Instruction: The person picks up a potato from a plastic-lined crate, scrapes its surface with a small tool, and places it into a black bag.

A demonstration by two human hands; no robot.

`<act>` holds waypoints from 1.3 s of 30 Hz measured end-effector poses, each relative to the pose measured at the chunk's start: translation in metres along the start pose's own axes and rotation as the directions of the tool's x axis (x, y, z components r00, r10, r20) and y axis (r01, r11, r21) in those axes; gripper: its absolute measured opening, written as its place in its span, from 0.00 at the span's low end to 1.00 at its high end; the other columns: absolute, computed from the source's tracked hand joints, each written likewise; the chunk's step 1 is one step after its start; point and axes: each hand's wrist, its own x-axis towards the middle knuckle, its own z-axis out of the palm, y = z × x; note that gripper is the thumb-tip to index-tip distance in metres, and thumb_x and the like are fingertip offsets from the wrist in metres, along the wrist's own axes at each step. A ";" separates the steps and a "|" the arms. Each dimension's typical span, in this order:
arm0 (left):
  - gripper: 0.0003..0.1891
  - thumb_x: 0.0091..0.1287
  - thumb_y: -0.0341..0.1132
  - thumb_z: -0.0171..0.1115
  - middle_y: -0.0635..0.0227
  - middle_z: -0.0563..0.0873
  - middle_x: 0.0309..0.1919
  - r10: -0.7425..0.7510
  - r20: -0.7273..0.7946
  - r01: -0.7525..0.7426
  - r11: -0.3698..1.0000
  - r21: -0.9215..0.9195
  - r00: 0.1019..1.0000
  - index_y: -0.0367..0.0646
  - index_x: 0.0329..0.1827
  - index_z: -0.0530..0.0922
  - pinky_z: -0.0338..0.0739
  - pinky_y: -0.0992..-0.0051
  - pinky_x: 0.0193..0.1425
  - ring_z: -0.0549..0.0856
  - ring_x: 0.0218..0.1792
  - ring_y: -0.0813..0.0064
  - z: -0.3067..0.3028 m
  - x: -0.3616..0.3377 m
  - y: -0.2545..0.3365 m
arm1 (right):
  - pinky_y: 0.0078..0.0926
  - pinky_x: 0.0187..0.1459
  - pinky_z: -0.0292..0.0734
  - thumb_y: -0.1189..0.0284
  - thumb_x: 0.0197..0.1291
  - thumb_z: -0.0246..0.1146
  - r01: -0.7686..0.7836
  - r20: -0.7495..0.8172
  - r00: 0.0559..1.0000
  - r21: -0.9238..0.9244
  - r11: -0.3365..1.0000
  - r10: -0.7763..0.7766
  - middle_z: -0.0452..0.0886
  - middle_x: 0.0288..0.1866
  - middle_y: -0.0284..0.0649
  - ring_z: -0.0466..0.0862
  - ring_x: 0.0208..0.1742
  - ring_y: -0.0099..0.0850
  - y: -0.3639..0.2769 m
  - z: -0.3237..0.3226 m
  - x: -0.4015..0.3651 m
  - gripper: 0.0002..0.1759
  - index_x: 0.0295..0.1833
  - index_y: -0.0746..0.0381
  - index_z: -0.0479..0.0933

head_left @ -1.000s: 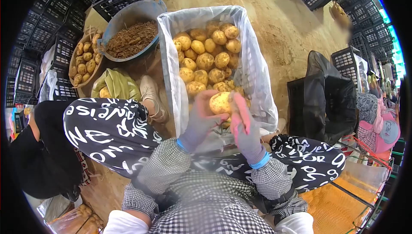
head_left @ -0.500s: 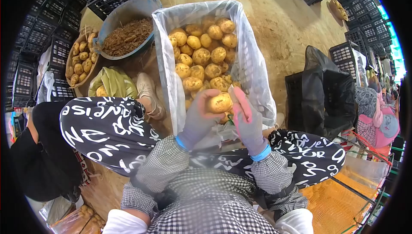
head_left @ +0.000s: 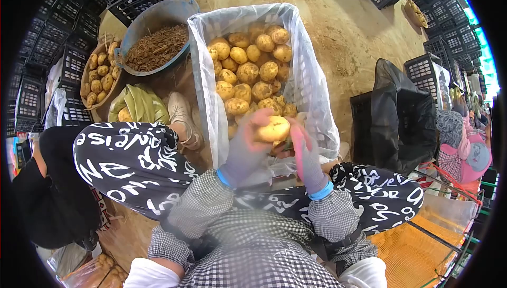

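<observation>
A pale yellow potato (head_left: pixel 273 129) is held at the near end of a crate (head_left: pixel 199 77) lined with white sheeting. My left hand (head_left: pixel 247 143), in a grey and pink glove, has its fingers around the potato's left side. Close by the potato's right side is my right hand (head_left: pixel 306 153), gloved too, its fingers curled and blurred; something small and dark shows between the hands, too unclear to name. Several brown-yellow potatoes (head_left: pixel 247 71) fill the crate beyond both hands.
Left of the crate stand a blue tub (head_left: pixel 120 50) of brown debris, a basket of potatoes (head_left: pixel 97 85) and a green sack (head_left: pixel 138 103). A black-lined crate (head_left: pixel 404 124) is at the right. Another person (head_left: pixel 58 187) sits at the left; more people are far right.
The potato has turned and shifted slightly right in my left hand. My right hand's fingers have moved down and right from its top, and their grip has changed.
</observation>
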 end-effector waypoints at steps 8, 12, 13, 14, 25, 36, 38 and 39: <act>0.38 0.56 0.33 0.79 0.59 0.76 0.64 -0.200 0.081 0.181 0.965 0.191 0.976 0.39 0.69 0.68 0.72 0.71 0.70 0.77 0.66 0.67 0.004 0.001 0.017 | 0.17 0.51 0.75 0.63 0.77 0.52 0.382 0.054 0.899 -0.584 0.716 -0.435 0.78 0.61 0.38 0.78 0.52 0.22 -0.015 -0.009 0.004 0.27 0.73 0.68 0.66; 0.38 0.55 0.35 0.79 0.58 0.78 0.62 -0.207 -0.067 0.218 0.908 0.358 0.976 0.38 0.68 0.71 0.72 0.70 0.70 0.78 0.64 0.64 0.001 0.004 0.024 | 0.20 0.52 0.74 0.73 0.74 0.52 0.357 -0.020 0.904 -0.511 0.782 -0.426 0.79 0.59 0.39 0.79 0.52 0.23 -0.015 -0.009 -0.003 0.25 0.74 0.66 0.66; 0.37 0.54 0.35 0.79 0.58 0.78 0.62 -0.208 -0.074 0.220 0.906 0.363 0.975 0.38 0.68 0.71 0.72 0.69 0.69 0.78 0.64 0.64 -0.001 0.004 0.022 | 0.21 0.52 0.74 0.75 0.73 0.52 0.320 -0.039 0.926 -0.444 0.837 -0.374 0.80 0.58 0.40 0.79 0.52 0.23 -0.015 -0.007 -0.007 0.25 0.74 0.66 0.66; 0.37 0.54 0.34 0.79 0.57 0.78 0.62 -0.207 -0.081 0.223 0.903 0.367 0.975 0.38 0.67 0.71 0.72 0.69 0.69 0.78 0.64 0.64 -0.002 0.004 0.019 | 0.22 0.51 0.74 0.77 0.72 0.53 0.300 -0.021 0.938 -0.452 0.840 -0.346 0.81 0.58 0.41 0.79 0.51 0.24 -0.014 -0.004 -0.010 0.26 0.74 0.66 0.66; 0.31 0.63 0.33 0.73 0.64 0.78 0.58 -0.217 -0.060 0.225 0.944 0.241 0.974 0.37 0.68 0.71 0.77 0.75 0.63 0.80 0.58 0.74 -0.001 0.004 0.021 | 0.26 0.44 0.79 0.79 0.69 0.53 0.254 -0.017 0.953 -0.495 0.831 -0.301 0.81 0.55 0.43 0.83 0.41 0.26 -0.006 -0.013 -0.004 0.26 0.72 0.64 0.69; 0.22 0.78 0.37 0.53 0.62 0.79 0.64 -0.153 0.030 0.144 0.972 0.185 0.988 0.42 0.73 0.69 0.78 0.75 0.58 0.82 0.54 0.77 0.005 0.020 0.027 | 0.18 0.21 0.75 0.69 0.60 0.70 -0.035 -0.227 0.971 0.164 0.986 0.072 0.82 0.49 0.38 0.84 0.37 0.24 -0.026 -0.035 0.009 0.27 0.63 0.62 0.73; 0.21 0.77 0.34 0.53 0.59 0.78 0.65 -0.086 -0.092 0.115 0.917 0.382 0.992 0.42 0.71 0.70 0.77 0.70 0.61 0.82 0.55 0.72 -0.002 0.049 0.034 | 0.14 0.32 0.77 0.62 0.69 0.63 0.171 -0.387 0.922 0.348 0.922 -0.025 0.82 0.49 0.36 0.83 0.44 0.22 -0.060 -0.091 0.036 0.22 0.64 0.59 0.75; 0.21 0.76 0.33 0.55 0.57 0.79 0.64 0.014 -0.131 0.060 0.840 0.540 0.991 0.42 0.71 0.71 0.76 0.68 0.61 0.82 0.55 0.69 -0.016 0.070 0.031 | 0.15 0.39 0.78 0.61 0.69 0.64 0.226 -0.447 0.894 0.464 0.856 0.006 0.82 0.53 0.34 0.81 0.48 0.20 -0.069 -0.126 0.044 0.20 0.61 0.58 0.76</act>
